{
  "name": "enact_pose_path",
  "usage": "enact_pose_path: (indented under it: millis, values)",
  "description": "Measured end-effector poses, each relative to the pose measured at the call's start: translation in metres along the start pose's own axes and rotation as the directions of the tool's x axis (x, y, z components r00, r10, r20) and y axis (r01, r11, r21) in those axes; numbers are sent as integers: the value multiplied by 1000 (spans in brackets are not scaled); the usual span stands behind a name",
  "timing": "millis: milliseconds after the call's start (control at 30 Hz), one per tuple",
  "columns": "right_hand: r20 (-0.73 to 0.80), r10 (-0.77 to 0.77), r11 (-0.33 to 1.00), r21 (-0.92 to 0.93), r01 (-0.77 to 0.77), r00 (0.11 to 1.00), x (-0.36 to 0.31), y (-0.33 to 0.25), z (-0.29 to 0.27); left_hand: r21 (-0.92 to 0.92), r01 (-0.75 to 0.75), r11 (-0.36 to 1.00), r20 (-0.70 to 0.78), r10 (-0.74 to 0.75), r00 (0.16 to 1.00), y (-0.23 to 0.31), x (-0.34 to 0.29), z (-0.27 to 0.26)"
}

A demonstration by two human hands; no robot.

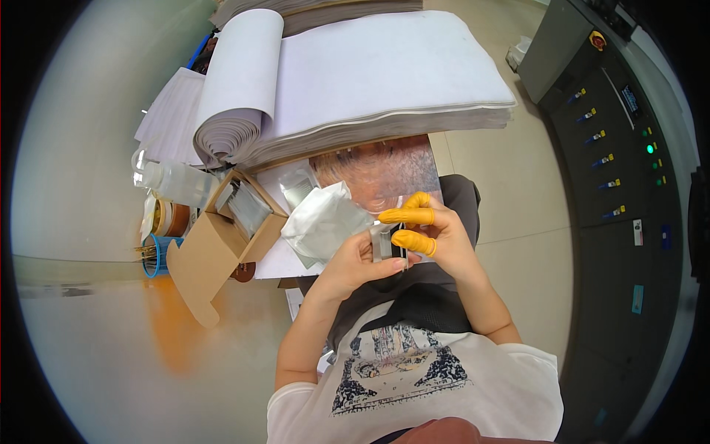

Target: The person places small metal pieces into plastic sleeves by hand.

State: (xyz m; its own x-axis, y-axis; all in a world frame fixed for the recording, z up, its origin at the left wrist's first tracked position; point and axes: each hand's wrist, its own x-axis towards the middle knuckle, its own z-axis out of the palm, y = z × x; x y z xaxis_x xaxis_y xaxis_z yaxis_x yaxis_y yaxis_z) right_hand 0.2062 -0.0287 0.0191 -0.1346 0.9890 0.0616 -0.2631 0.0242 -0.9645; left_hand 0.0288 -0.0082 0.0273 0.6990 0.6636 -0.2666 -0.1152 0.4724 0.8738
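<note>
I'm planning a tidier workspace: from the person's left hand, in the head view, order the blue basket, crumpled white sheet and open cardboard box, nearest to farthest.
From the left hand:
1. Crumpled white sheet: just up and left.
2. Open cardboard box: farther left.
3. Blue basket: left, beyond the box.

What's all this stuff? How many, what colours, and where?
Paper stack: 1, white, top
Paper roll: 1, white, top left
Bottle: 1, whitish, left
Box: 1, brown, left
Holder: 1, blue, far left
Crumpled sheet: 1, white, beside box
Cabinet: 1, dark grey, right
Held piece: 1, black-and-grey, centre
Finger covers: at least 3, yellow, centre
Shirt: 1, white, bottom
Left hand: 1, bare, at piece
Right hand: 1, yellow-tipped, at piece
</note>
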Motion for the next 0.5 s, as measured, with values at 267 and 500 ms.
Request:
enact_pose_path:
  millis: [267, 500]
  values:
    - [-4, 21, 1000, 18, -21, 1000, 1, 5, -3, 2, 31, 1000, 12, -31, 999, 1, 1, -2]
    - [-14, 17, 1000, -11, -17, 1000, 1, 4, -3, -32, 44, 999, 13, -44, 999, 0, 2, -4]
